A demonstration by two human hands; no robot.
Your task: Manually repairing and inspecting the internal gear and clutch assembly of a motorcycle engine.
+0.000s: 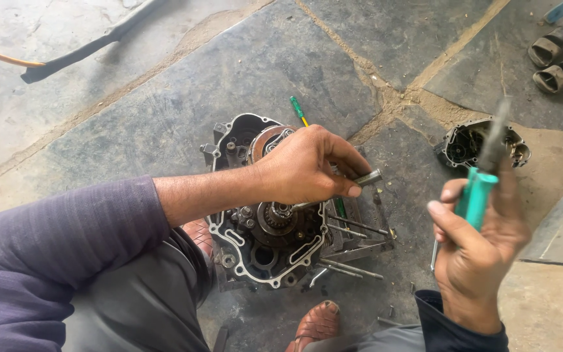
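The left hand [301,166] pinches one metal rod [366,178] over one engine case [265,215]. The right hand [480,251] grips one teal-handled tool [476,195]. Two rubber sleeves [558,58] lie apart on the floor [164,98].

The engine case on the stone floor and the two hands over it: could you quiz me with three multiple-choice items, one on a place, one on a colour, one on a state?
1. Where does the engine case lie?
A. stone floor
B. workbench
C. car boot

2. What colour is the handle of the tool in the right hand?
A. red
B. teal green
C. black

3. How is the left hand?
A. open and empty
B. flat on the floor
C. gripping a metal rod

Answers: 1 A, grey slabs surround it; 2 B, the handle shows teal; 3 C, fingers pinch the rod.
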